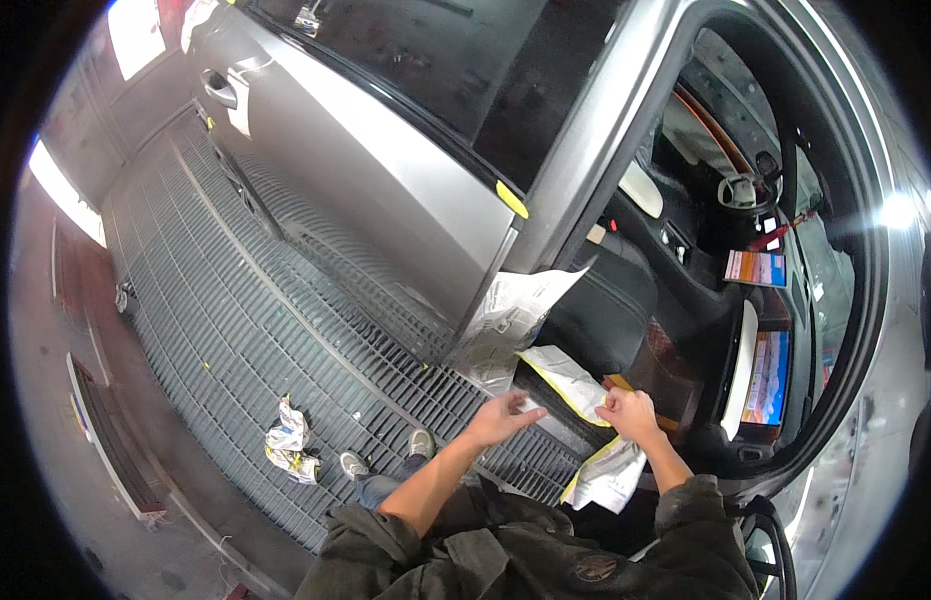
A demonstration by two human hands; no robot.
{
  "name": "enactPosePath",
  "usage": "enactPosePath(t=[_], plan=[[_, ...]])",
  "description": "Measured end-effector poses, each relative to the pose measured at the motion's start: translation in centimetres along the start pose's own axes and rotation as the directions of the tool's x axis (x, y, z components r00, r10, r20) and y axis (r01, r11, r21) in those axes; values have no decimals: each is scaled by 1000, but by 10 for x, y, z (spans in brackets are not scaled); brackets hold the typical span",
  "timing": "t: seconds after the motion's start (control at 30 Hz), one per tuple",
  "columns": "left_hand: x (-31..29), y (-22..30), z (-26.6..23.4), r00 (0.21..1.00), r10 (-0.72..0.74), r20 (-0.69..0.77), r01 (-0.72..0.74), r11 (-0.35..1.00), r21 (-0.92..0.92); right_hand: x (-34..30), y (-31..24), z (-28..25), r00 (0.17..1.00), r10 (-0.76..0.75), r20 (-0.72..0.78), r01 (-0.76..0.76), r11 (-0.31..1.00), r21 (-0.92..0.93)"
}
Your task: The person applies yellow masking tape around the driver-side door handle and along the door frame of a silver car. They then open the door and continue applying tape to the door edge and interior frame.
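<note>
My left hand (502,419) reaches over the door sill of a silver car. Its thumb and fingers are drawn together around something small and pale that I cannot make out. My right hand (631,413) pinches the yellow-taped edge of a white sheet of masking paper (568,375) that runs along the sill. Below the right hand another piece of the white masking paper (611,475) hangs down with a yellow edge. Beyond my left hand, a printed paper sheet (521,305) sticks up between the silver door panel (356,180) and the black seat (611,310).
Crumpled masking paper (292,442) lies on the metal floor grating (256,330), left of my shoes (422,444). Inside the car are a steering wheel (748,192) and a dashboard with a glove box area (743,370). The dark door frame (856,370) curves around the opening at right.
</note>
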State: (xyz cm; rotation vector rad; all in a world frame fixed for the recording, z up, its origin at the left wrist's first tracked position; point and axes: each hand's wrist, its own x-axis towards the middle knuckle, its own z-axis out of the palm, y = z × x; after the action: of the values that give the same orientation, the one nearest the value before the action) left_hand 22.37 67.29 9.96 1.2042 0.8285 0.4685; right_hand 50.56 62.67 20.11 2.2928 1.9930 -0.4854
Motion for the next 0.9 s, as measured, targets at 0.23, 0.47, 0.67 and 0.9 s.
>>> enactPosePath(t=[0.23,0.47,0.67,0.9], plan=[[-23,30,67,936,223,272,-225,974,-25,-36,-63,21,979,20,205,-137,804,578],[-58,-22,32,994,-67,88,10,848,530,-24,-114,6,839,-382,387,266,909,321],[-131,-51,-34,994,-99,-43,105,804,585,50,-165,-31,902,-419,105,388,893,228],[-286,-128,-126,906,-305,-293,423,667,613,132,-208,-113,770,-232,-594,539,736,410]])
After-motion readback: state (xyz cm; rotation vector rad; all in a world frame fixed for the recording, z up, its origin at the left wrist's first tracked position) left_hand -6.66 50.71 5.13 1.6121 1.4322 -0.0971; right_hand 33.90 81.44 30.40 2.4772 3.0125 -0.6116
